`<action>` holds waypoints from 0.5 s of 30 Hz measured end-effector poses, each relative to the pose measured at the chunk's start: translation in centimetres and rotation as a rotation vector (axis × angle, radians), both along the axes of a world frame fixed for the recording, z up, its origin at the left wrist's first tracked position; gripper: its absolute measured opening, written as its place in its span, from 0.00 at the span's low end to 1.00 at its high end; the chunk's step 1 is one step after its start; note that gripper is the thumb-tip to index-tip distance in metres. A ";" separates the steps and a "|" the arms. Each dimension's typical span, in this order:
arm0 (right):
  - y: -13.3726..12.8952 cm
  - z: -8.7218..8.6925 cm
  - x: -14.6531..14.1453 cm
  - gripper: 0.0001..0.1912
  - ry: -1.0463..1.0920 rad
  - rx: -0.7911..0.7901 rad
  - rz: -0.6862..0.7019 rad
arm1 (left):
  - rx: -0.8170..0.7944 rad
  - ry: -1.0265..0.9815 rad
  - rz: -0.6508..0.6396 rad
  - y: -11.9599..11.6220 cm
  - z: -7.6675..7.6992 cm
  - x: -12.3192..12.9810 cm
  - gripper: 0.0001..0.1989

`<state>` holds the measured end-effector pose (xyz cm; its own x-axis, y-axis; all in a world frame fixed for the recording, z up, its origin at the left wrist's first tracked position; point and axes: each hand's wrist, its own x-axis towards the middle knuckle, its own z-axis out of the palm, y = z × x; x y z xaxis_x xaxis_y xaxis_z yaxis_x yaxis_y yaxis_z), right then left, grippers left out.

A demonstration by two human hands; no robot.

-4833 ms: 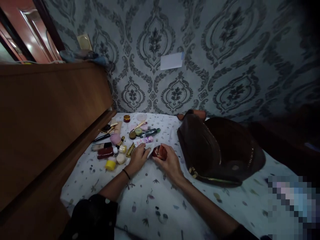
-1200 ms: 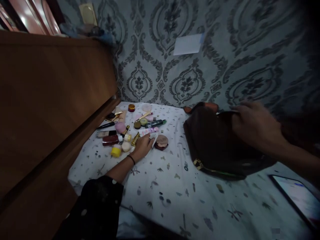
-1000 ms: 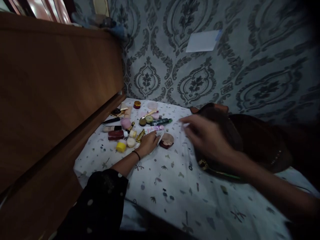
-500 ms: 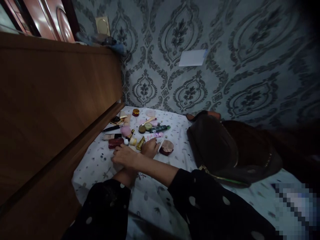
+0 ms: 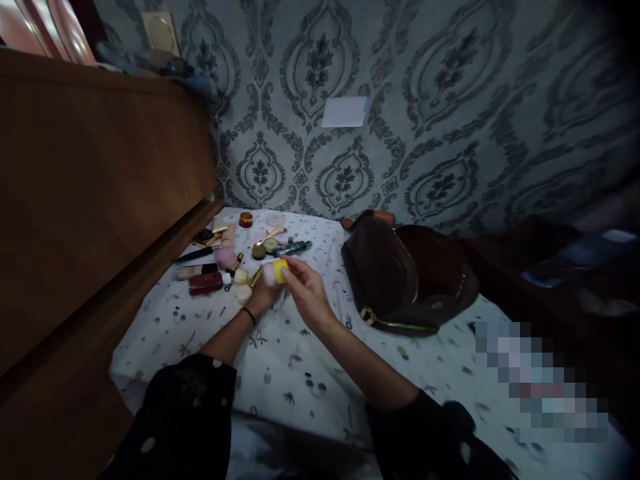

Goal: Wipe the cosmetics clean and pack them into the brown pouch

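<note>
My right hand [image 5: 309, 290] pinches a small pale bottle with a yellow cap [image 5: 275, 272], tilted on its side above the cloth. My left hand [image 5: 264, 298] is just behind and below the bottle, its fingers mostly hidden, so what they hold cannot be told. Left of my hands lie a cream round lid or jar [image 5: 243, 293], a small jar with a pale yellow top [image 5: 241, 276], a gold tube [image 5: 256, 276] and a dark red bottle with a white cap [image 5: 206, 283]. Beyond them are a green tube [image 5: 294, 249] and a pink sponge [image 5: 226, 257].
A brown bag [image 5: 385, 273] stands to the right, its zip partly undone. A wooden cabinet [image 5: 105, 200] closes off the left side, and a patterned wall [image 5: 350, 160] rises behind the printed white cloth [image 5: 280, 360]. Several more cosmetics lie near the cabinet.
My arms were crossed and are now uncrossed. My right hand has come back rightwards and up with the yellow-capped bottle; my left hand has moved left. The view has shifted right.
</note>
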<state>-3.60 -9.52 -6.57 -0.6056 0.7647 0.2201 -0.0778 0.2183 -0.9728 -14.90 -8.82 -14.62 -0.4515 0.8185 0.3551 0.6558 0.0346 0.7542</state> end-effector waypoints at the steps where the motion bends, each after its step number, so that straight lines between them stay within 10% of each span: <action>1: 0.4 -0.5 1.7 0.26 0.068 -0.100 -0.022 | -0.017 -0.017 0.013 -0.1 0.2 -0.6 0.12; 7: 1.3 -5.0 7.9 0.26 0.111 -0.481 -0.110 | -0.025 -0.096 0.166 -0.3 1.2 -1.8 0.19; 15: 2.3 -5.5 3.4 0.36 0.156 -0.500 0.053 | 0.004 -0.145 0.175 -1.5 3.4 -1.0 0.22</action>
<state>-0.21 -7.19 -12.03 -0.6354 0.7687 -0.0734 -0.2285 -0.2780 -0.9330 -15.88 -10.36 -11.21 -0.6330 0.7221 0.2791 0.5248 0.1352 0.8404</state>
